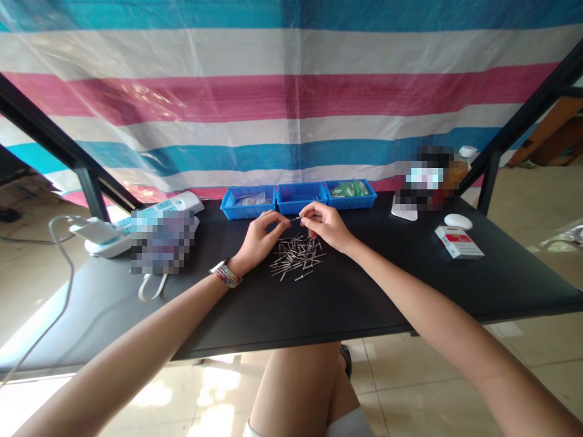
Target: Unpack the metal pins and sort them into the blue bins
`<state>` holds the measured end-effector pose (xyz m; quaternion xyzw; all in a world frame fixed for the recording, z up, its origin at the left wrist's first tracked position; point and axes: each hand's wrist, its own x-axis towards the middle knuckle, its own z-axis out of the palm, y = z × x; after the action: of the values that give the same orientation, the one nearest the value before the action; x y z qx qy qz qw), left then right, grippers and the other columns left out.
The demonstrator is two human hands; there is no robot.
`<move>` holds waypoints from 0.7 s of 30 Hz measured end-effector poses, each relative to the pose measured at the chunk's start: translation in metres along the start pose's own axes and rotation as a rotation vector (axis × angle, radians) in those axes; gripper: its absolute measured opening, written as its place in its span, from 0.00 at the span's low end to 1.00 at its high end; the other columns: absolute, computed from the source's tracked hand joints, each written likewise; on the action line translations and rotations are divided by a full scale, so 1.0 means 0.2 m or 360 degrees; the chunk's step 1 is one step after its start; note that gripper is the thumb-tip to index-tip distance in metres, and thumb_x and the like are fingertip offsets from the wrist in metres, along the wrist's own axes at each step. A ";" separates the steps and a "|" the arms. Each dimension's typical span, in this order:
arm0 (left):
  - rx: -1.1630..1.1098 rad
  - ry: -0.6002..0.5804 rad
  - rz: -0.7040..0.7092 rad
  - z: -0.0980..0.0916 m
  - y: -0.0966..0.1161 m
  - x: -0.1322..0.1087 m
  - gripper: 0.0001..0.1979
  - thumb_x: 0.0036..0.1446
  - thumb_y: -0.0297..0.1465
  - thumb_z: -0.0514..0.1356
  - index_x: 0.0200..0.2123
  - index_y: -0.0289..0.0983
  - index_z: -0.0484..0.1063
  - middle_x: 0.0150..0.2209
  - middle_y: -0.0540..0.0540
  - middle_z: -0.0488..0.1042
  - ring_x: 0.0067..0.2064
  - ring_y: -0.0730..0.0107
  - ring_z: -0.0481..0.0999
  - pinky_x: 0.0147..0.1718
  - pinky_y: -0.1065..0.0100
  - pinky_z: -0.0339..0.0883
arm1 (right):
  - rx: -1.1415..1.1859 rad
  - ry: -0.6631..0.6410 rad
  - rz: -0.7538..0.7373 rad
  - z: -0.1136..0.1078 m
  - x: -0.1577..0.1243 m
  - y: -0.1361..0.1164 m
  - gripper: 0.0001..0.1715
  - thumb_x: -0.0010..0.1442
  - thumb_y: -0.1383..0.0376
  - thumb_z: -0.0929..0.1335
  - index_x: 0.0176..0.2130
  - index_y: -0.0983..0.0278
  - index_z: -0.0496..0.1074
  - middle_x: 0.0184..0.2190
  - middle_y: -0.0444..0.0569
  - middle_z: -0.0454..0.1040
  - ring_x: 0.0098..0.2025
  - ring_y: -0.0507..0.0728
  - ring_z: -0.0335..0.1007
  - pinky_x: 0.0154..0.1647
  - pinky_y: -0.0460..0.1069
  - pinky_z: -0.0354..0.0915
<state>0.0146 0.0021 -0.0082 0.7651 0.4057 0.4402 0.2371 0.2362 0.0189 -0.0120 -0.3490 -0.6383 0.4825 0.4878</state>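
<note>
Thumb and fingers of my left hand [265,233] pinch one end of a thin metal blind rivet [295,218]. The other end sits in the fingertips of my right hand [324,224], so the rivet lies roughly level between both hands. Just below them, a loose pile of similar rivets [295,256] is spread on the black table [255,321]. One rivet [303,275] lies at the pile's near edge. Behind my hands stand three joined blue bins: the left bin [248,210] holds clear plastic bags, the middle bin [302,202] has a few small pieces, the right bin [350,200] holds green-and-white packets.
On the left lie a white power strip [186,203] with a plugged-in charger [94,230] and a blurred-out object [164,243]. At right are a red-and-white box [459,243], a white oval object [458,221] and a bottle [465,159]. A striped sheet [204,91] hangs behind the table.
</note>
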 end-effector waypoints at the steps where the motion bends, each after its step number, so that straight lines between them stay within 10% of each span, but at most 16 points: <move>1: 0.0023 -0.0009 0.0011 0.00 0.00 0.00 0.17 0.71 0.44 0.60 0.35 0.39 0.78 0.37 0.46 0.79 0.42 0.60 0.76 0.46 0.61 0.67 | 0.0047 0.0036 -0.0013 0.00 0.00 0.00 0.17 0.56 0.55 0.76 0.40 0.61 0.73 0.31 0.43 0.76 0.22 0.50 0.69 0.21 0.45 0.67; 13: -0.0010 0.0015 -0.0135 -0.03 -0.03 0.01 0.14 0.68 0.38 0.57 0.38 0.38 0.80 0.38 0.45 0.80 0.42 0.60 0.78 0.46 0.60 0.70 | -0.0090 0.0313 -0.0128 -0.05 0.07 -0.02 0.15 0.56 0.54 0.76 0.36 0.63 0.77 0.32 0.46 0.80 0.18 0.48 0.64 0.18 0.46 0.61; 17: 0.0192 -0.0303 -0.0074 -0.10 -0.06 0.03 0.09 0.58 0.32 0.60 0.35 0.38 0.81 0.36 0.46 0.79 0.40 0.60 0.77 0.45 0.60 0.69 | -0.0458 0.0519 -0.0185 -0.13 0.12 0.01 0.26 0.64 0.50 0.71 0.51 0.65 0.82 0.25 0.44 0.77 0.18 0.50 0.61 0.23 0.48 0.60; 21: 0.0443 -0.0534 0.0084 -0.11 -0.08 0.04 0.09 0.54 0.31 0.63 0.37 0.39 0.82 0.35 0.48 0.80 0.39 0.61 0.78 0.49 0.59 0.67 | -0.0723 0.0586 -0.0206 -0.16 0.09 0.03 0.23 0.66 0.53 0.68 0.45 0.67 0.85 0.18 0.43 0.69 0.23 0.54 0.63 0.29 0.49 0.59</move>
<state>-0.0083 0.0186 -0.0049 0.8633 0.3973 0.2525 0.1819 0.2623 0.0455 -0.0100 -0.4895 -0.6516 0.2239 0.5346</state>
